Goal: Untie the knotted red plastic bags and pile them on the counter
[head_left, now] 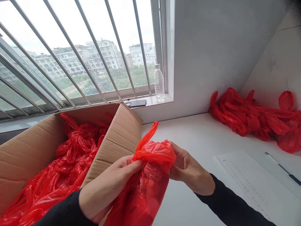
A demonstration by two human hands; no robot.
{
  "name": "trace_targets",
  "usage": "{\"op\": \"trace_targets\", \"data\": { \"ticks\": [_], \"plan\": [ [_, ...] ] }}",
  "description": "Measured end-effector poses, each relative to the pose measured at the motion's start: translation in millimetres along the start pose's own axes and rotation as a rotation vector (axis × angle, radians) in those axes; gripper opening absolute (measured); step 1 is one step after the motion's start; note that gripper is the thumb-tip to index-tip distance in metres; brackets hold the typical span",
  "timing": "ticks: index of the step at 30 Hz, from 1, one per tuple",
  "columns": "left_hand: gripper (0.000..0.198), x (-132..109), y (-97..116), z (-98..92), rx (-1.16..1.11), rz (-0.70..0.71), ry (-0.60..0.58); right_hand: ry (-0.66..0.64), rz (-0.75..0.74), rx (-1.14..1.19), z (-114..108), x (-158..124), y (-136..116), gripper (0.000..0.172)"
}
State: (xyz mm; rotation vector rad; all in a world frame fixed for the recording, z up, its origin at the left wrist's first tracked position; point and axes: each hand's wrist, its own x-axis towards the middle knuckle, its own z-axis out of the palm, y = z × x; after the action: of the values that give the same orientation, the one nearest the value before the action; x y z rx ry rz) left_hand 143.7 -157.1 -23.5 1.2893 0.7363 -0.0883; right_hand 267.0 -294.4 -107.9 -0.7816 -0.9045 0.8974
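Observation:
Both hands grip one red plastic bag [150,175] held above the white table [202,141], just right of the cardboard box. My left hand [108,185] pinches the bag's left side with its fingers closed. My right hand [188,171] clasps the bunched top on the right side. One handle of the bag sticks up between them. Both arms wear black sleeves.
An open cardboard box [117,138] at the left holds several red bags [66,160]. A pile of knotted red bags [254,117] lies at the far right. A printed sheet [254,182] and a pen [282,168] lie nearby. A water bottle [159,83] and a phone [135,103] sit on the windowsill.

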Motion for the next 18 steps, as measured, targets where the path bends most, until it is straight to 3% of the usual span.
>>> {"op": "trace_targets", "data": {
  "ticks": [5, 11, 14, 18],
  "plan": [
    [0.032, -5.6, 7.4, 1.0, -0.054, -0.074, 0.019, 0.109, -0.012, 0.043, -4.5, 3.2, 6.6, 0.036],
    [0.03, -1.0, 10.3, 0.5, -0.039, 0.014, -0.222, 0.153, 0.003, 0.1, -6.9, 4.8, 10.1, 0.036],
    [0.021, 2.7, 9.1, -1.7, -0.052, 0.009, -0.193, 0.123, 0.004, 0.144, -5.7, 4.4, 6.6, 0.04],
    [0.026, 4.5, 7.7, -3.7, -0.079, -0.011, -0.131, 0.061, 0.029, 0.159, -5.6, 4.6, 3.3, 0.045]
  ]
}}
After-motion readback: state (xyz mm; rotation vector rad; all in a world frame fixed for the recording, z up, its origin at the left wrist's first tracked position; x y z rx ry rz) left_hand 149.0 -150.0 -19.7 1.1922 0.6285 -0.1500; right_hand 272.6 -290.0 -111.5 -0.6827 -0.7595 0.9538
